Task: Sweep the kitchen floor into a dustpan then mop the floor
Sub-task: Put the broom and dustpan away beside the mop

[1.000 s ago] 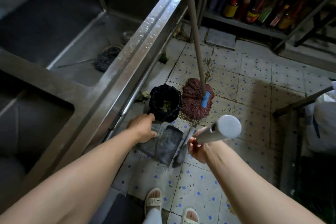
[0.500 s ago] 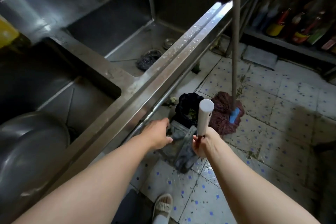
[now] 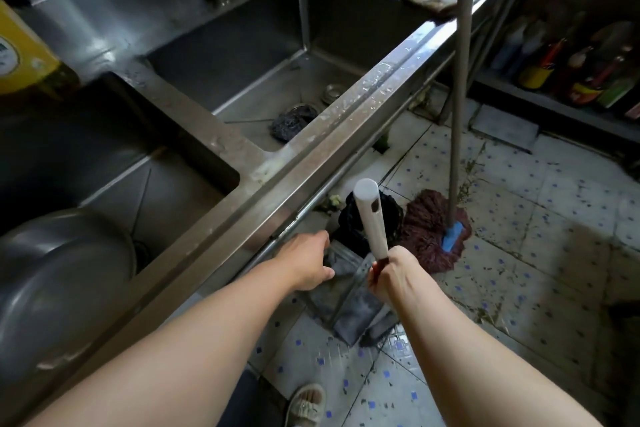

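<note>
Dustpan [image 3: 349, 305], grey and dusty, lies on the tiled floor [image 3: 519, 253] just off the front edge of the steel sink counter [image 3: 311, 163], partly covered by both forearms. The right hand [image 3: 388, 274] is curled round a white broom handle [image 3: 370, 218] whose rounded top points up toward the camera; the broom's lower end is hidden behind that hand and cannot be made out. The left hand [image 3: 308, 263] reaches toward the dustpan's near side with loosely bent fingers, holding nothing that shows; whether it touches the pan cannot be told. Just beyond the pan, a black bag-lined bin [image 3: 353, 222] sits against the counter's lower rail, half masked by the handle. Beside it rests a dark red mop head [image 3: 429, 229] with a blue clamp [image 3: 453, 236], its long pole [image 3: 460, 62] rising out of the top of the view. Scraps of debris dot the tiles around the mop. A sandalled foot [image 3: 304, 406] is cut off at the bottom edge. Open floor stretches to the right, bounded by a low shelf of bottles [image 3: 571, 73], blurred. A dark scouring pad [image 3: 291, 121] lies in the far basin, and a metal bowl [image 3: 62, 274] fills the near one.
</note>
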`<act>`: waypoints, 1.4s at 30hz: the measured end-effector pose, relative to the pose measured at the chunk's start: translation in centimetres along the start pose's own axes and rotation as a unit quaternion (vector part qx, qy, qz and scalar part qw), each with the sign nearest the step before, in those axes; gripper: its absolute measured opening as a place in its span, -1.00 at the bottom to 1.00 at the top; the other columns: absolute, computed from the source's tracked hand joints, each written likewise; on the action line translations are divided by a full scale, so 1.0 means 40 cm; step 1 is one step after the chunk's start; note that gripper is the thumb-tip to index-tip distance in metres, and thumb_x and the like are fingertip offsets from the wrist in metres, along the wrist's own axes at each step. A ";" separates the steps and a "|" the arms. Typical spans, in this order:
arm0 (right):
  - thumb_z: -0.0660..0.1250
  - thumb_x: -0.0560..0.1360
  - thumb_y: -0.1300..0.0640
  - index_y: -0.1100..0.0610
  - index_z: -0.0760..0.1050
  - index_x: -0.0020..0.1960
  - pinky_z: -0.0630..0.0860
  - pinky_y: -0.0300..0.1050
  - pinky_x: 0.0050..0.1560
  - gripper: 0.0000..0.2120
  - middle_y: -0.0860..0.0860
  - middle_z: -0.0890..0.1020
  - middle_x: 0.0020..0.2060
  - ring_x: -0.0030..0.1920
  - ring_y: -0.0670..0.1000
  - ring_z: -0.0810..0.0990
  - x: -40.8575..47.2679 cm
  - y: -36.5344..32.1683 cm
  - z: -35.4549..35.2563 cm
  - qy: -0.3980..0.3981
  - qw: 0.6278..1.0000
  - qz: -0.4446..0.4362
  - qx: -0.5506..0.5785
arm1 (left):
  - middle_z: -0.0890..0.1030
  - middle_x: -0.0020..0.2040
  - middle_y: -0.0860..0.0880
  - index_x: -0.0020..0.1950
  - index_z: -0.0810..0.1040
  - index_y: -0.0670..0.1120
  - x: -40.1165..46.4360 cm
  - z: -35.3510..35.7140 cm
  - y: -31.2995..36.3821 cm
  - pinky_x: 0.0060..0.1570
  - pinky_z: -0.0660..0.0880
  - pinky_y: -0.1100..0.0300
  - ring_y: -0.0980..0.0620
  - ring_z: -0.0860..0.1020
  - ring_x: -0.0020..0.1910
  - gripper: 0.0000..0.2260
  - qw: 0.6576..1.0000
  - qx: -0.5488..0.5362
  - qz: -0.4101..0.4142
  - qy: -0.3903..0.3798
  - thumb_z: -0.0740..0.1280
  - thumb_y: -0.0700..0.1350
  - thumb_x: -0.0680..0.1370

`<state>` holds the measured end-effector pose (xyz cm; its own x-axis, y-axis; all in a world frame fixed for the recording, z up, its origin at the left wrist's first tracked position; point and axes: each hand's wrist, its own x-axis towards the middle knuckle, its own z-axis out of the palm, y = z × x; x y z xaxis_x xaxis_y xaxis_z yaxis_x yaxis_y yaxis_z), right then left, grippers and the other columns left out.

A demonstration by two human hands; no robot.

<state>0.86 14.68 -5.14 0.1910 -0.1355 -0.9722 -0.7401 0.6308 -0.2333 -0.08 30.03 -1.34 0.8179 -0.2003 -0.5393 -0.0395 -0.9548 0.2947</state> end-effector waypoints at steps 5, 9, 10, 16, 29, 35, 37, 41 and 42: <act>0.03 0.54 0.21 0.20 0.31 -0.42 0.35 -0.36 -0.67 -0.64 0.02 0.26 -0.82 -0.84 -0.09 0.23 0.046 0.013 0.050 -0.006 1.000 0.011 -0.028 | 0.49 0.23 -0.08 0.27 0.38 -0.09 0.011 0.006 -0.029 0.15 0.45 0.09 -0.08 0.48 0.19 -0.59 1.000 -0.008 -0.017 -0.007 0.37 0.03 0.50; 0.04 0.57 0.18 0.17 0.38 -0.40 0.34 -0.43 -0.61 -0.61 -0.03 0.30 -0.80 -0.78 -0.10 0.26 0.053 0.007 0.086 -0.020 0.999 -0.010 -0.045 | 0.49 0.19 -0.08 0.27 0.39 -0.11 0.012 0.002 -0.041 0.11 0.44 0.09 -0.06 0.48 0.15 -0.62 0.999 -0.031 -0.018 -0.015 0.35 0.00 0.52; 0.05 0.57 0.17 0.17 0.39 -0.40 0.35 -0.42 -0.60 -0.61 -0.02 0.31 -0.77 -0.73 -0.10 0.28 0.052 0.005 0.092 -0.018 0.999 -0.009 -0.048 | 0.49 0.18 -0.08 0.27 0.39 -0.11 0.012 0.000 -0.042 0.10 0.43 0.10 -0.05 0.48 0.15 -0.63 0.999 -0.033 -0.018 -0.015 0.35 0.00 0.53; 0.07 0.54 0.19 0.14 0.31 -0.39 0.34 -0.36 -0.64 -0.68 0.01 0.27 -0.75 -0.76 -0.07 0.24 0.082 0.011 0.101 -0.032 0.996 -0.004 -0.081 | 0.47 0.25 -0.08 0.30 0.36 -0.06 0.016 -0.001 -0.050 0.20 0.43 0.03 -0.06 0.46 0.20 -0.60 0.999 -0.039 -0.021 -0.021 0.34 0.02 0.52; 0.06 0.60 -0.03 0.12 0.39 -0.28 0.29 -0.34 -0.52 -0.64 0.04 0.43 -0.42 -0.65 -0.08 0.32 0.078 0.001 0.087 -0.124 0.983 -0.011 -0.134 | 0.44 0.28 -0.08 0.35 0.33 -0.05 0.025 0.010 -0.019 0.04 0.39 0.19 -0.05 0.45 0.22 -0.56 0.999 -0.037 -0.021 -0.013 0.34 0.03 0.53; 0.03 0.62 -0.05 0.16 0.38 -0.30 0.22 -0.26 -0.41 -0.57 0.04 0.40 -0.40 -0.47 -0.08 0.28 0.062 0.002 0.073 -0.113 0.989 0.001 -0.094 | 0.46 0.26 -0.08 0.31 0.35 -0.06 0.024 0.011 -0.016 0.00 0.42 0.16 -0.06 0.47 0.16 -0.58 0.999 -0.033 -0.022 -0.012 0.35 0.03 0.52; 0.02 0.62 -0.07 0.16 0.38 -0.31 0.22 -0.26 -0.42 -0.55 0.04 0.39 -0.41 -0.47 -0.08 0.28 0.067 0.003 0.070 -0.115 0.989 -0.001 -0.097 | 0.45 0.26 -0.07 0.32 0.35 -0.06 0.025 0.012 -0.015 0.03 0.43 0.15 -0.06 0.47 0.17 -0.58 0.999 -0.030 -0.022 -0.012 0.35 0.03 0.52; 0.04 0.61 -0.09 0.16 0.38 -0.32 0.26 -0.30 -0.43 -0.55 0.03 0.38 -0.41 -0.47 -0.07 0.29 0.081 0.006 0.062 -0.104 0.989 0.004 -0.107 | 0.46 0.25 -0.08 0.33 0.35 -0.06 0.025 0.013 -0.013 0.04 0.43 0.14 -0.06 0.47 0.17 -0.57 0.999 -0.023 -0.023 -0.011 0.35 0.03 0.52; 0.05 0.60 -0.10 0.16 0.38 -0.31 0.27 -0.31 -0.44 -0.55 0.04 0.37 -0.41 -0.48 -0.07 0.30 0.084 0.006 0.057 -0.102 0.988 0.002 -0.113 | 0.47 0.24 -0.08 0.32 0.35 -0.06 0.023 0.015 -0.011 0.03 0.42 0.15 -0.07 0.47 0.17 -0.58 1.000 -0.018 -0.023 -0.010 0.35 0.03 0.53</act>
<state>2.80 16.12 -8.41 0.2969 0.0387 -0.9541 -0.8614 0.4420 -0.2502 0.36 30.13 -2.45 0.8073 -0.1614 -0.5676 0.0186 -0.9544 0.2979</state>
